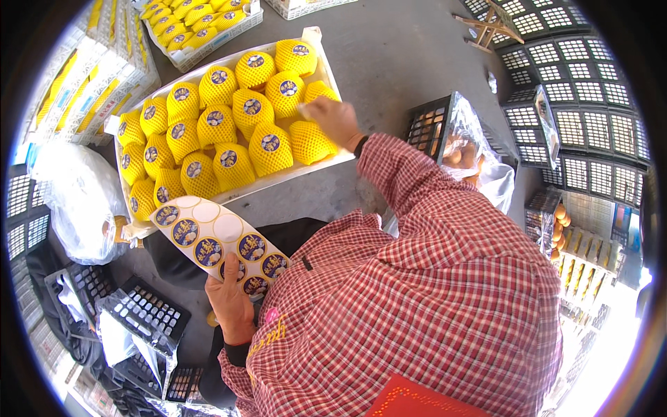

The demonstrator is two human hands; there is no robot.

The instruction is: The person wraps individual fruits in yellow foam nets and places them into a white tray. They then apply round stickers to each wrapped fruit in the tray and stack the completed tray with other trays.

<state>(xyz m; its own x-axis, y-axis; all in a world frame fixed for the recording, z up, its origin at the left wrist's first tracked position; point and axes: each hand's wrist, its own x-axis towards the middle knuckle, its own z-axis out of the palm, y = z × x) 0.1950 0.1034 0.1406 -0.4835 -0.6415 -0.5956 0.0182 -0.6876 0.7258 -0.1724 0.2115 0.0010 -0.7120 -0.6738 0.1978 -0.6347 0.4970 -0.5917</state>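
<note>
My left hand (232, 299) holds a sheet of round stickers (221, 229) in front of my body, with the thumb on top. Several dark blue stickers with writing remain on it, beside bare white circles. My right hand (334, 122), blurred, hovers over the right end of a white crate (271, 186). Its fingers are pinched on a small pale thing (304, 110), too blurred to name surely. Rows of fruit in yellow foam nets (253, 109) fill the crate, most bearing a blue sticker. A netted fruit (312, 142) just below my right hand shows no sticker.
Stacked white crates (99, 83) and another crate of netted fruit (208, 44) stand beyond. To the right are a black crate of brown fruit (458, 148), stacked black crates (583, 94) and a wooden stool (490, 26). Clear plastic wrap (78, 203) and black crates (148, 313) lie left.
</note>
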